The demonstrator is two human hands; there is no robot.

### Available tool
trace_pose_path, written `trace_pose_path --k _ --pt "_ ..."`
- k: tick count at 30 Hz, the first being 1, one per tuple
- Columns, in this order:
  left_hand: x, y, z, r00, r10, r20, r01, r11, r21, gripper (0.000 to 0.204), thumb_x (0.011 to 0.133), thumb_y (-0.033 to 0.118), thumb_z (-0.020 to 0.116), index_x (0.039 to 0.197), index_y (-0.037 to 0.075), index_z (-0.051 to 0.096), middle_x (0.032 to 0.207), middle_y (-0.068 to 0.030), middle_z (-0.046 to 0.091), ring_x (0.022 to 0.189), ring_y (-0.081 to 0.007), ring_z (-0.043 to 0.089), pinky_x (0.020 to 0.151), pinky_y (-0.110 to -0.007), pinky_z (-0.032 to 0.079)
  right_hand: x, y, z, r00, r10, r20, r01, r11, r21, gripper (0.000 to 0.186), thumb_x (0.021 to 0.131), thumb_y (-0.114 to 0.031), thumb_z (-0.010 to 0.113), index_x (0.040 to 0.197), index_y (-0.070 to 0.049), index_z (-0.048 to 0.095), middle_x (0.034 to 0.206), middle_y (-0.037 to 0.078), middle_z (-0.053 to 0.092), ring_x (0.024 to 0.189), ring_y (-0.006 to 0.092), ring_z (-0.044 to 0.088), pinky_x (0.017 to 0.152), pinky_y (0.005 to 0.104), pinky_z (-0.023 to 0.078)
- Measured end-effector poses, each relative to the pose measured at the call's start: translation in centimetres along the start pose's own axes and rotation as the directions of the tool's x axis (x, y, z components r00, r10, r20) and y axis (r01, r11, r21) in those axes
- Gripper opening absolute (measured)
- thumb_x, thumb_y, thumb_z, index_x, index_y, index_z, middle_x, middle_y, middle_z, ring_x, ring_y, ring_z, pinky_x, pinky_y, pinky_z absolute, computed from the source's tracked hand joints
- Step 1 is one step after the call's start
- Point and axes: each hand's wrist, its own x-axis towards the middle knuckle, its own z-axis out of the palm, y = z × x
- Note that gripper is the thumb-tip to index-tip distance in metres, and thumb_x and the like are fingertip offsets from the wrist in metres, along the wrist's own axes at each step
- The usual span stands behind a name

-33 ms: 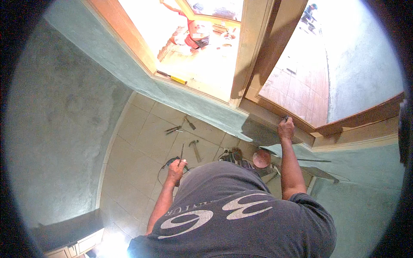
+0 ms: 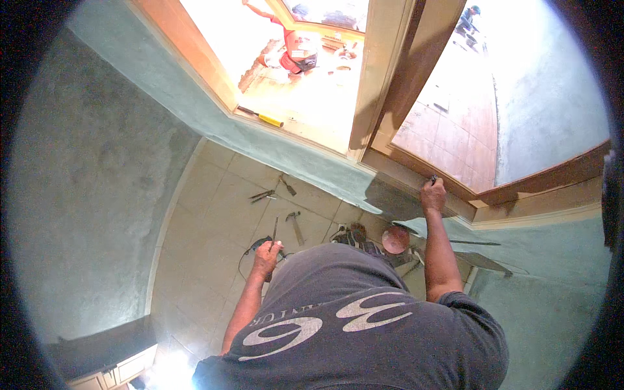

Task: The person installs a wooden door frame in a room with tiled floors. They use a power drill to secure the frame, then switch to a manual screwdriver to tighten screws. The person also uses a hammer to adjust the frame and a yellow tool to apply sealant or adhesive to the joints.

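My left hand (image 2: 265, 257) is closed round a slim, dark, pointed tool (image 2: 275, 229) that stands upright from the fist; its exact kind is too small to tell. Behind that hand a dark power tool (image 2: 259, 246) with a cord lies on the tiles. My right hand (image 2: 433, 195) reaches up to the lower rail of the wooden window frame (image 2: 406, 174), its fingers pinched round a small dark piece (image 2: 433, 179) at the rail. What that piece is I cannot make out. A hammer (image 2: 296, 229) rests on the floor just beyond my left hand.
Pliers (image 2: 262, 195) and a flat-bladed tool (image 2: 287, 186) lie farther off on the tiled floor. A yellow-handled tool (image 2: 270, 121) sits on the left window's sill. Near my feet is a round pinkish object (image 2: 395, 240). Outside, a person in red (image 2: 300, 49) is at work.
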Motion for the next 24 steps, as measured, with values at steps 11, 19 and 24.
trace_pose_path --k 11,19,24 --pt "-1.6 -2.8 -0.4 0.995 -0.088 -0.037 0.087 0.996 -0.026 0.040 0.098 0.038 0.060 0.096 0.001 0.076 0.076 -0.0125 0.068 0.063 -0.0222 0.062 0.063 -0.037 0.049 0.8 1.7 1.3 0.998 -0.055 0.004 0.055 0.998 0.026 0.025 0.097 -0.027 0.055 0.103 -0.003 0.059 0.095 0.032 0.068 0.094 0.0521 0.066 0.080 0.0592 0.051" --pt "-1.6 -2.2 -1.4 0.999 -0.024 -0.024 0.024 1.000 0.007 0.039 0.100 0.039 0.061 0.097 0.003 0.075 0.088 -0.0111 0.074 0.080 -0.0179 0.068 0.065 -0.035 0.052 -5.6 3.8 1.4 0.997 -0.058 -0.057 0.068 0.981 0.184 0.022 0.092 -0.024 0.064 0.096 -0.002 0.061 0.093 0.030 0.068 0.092 0.0493 0.066 0.080 0.0543 0.052" --pt "-2.3 3.4 -2.6 0.992 0.013 0.129 0.004 0.991 -0.131 0.037 0.102 0.038 0.058 0.102 0.005 0.073 0.091 -0.0073 0.073 0.079 -0.0148 0.067 0.060 -0.029 0.052 -17.0 2.1 -0.6 0.913 -0.200 0.356 0.080 0.942 0.325 0.023 0.091 -0.024 0.065 0.096 -0.001 0.067 0.097 0.023 0.070 0.092 0.0448 0.068 0.081 0.0495 0.053"
